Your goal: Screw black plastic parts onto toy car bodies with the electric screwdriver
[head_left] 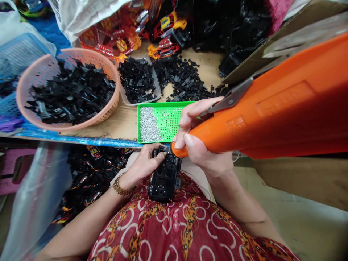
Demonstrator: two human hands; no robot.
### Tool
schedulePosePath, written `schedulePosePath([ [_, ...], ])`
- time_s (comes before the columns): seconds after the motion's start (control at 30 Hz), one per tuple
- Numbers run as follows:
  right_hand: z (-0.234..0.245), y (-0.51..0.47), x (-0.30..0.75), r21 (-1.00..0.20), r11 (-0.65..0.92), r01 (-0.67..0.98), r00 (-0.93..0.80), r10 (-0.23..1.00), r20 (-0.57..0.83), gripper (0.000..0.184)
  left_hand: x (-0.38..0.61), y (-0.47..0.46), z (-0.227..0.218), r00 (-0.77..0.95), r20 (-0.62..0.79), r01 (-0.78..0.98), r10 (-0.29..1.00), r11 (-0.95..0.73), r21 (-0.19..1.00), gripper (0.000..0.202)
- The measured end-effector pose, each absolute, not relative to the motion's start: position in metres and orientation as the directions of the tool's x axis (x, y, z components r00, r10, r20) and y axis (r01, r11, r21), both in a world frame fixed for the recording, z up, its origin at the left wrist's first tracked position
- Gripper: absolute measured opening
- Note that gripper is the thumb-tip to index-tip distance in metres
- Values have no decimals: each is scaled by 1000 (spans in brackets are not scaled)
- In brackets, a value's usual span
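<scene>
A black plastic toy car chassis [164,177] rests against my lap, its underside facing up. Thumb and fingers of my left hand [149,159] grip its far end. My right hand [199,145] is wrapped round the front of an orange electric screwdriver [261,112], which slants in from the right. Its nose meets the chassis near my left thumb; the bit itself is hidden. Just beyond my hands sits a green perforated tray [170,105], with many small silver screws [149,125] heaped at its left end.
A pink basket [20,98] of black plastic parts stands at the left, beside a clear tub [158,85] of small black pieces. More black pieces [187,78] lie loose on the cardboard. Red and orange toy bodies [119,36] are piled behind. A cardboard box [250,56] edges the right.
</scene>
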State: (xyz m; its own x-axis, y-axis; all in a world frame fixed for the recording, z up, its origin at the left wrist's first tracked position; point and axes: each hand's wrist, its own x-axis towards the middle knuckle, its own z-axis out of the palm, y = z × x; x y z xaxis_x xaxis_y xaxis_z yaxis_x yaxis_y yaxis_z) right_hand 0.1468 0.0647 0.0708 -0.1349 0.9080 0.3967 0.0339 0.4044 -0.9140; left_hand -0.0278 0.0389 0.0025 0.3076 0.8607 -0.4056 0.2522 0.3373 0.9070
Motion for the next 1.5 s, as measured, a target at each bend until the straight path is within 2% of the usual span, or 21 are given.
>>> schedulePosePath([
  [0.23,59,65,139,-899,437,-20,-97,894,437,29,-26,39,9,304,-396,226,867,338,914,20],
  [0.37,61,61,141,-899,428,-98,-129,890,437,30,-26,41,7,304,-381,239,873,317,918,20],
  [0.63,69,68,154,-901,408,-148,-54,906,419,28,-30,36,3,312,-463,260,830,394,882,26],
  [0.77,70,67,151,-894,397,-210,-69,906,418,24,-30,34,0,333,-481,197,811,439,877,29],
  [0.87,75,61,147,-916,349,-197,-66,927,368,21,-30,33,-2,350,-476,147,807,455,879,25],
  [1.03,77,58,145,-932,304,-198,-50,946,319,27,-31,32,-3,349,-480,132,805,464,876,23],
  [1.3,70,61,145,-923,359,-136,-100,922,373,20,-31,32,-6,350,-464,128,814,449,884,20],
  [1.5,69,60,141,-909,385,-161,-79,913,400,25,-32,31,-10,333,-446,139,831,425,894,19],
])
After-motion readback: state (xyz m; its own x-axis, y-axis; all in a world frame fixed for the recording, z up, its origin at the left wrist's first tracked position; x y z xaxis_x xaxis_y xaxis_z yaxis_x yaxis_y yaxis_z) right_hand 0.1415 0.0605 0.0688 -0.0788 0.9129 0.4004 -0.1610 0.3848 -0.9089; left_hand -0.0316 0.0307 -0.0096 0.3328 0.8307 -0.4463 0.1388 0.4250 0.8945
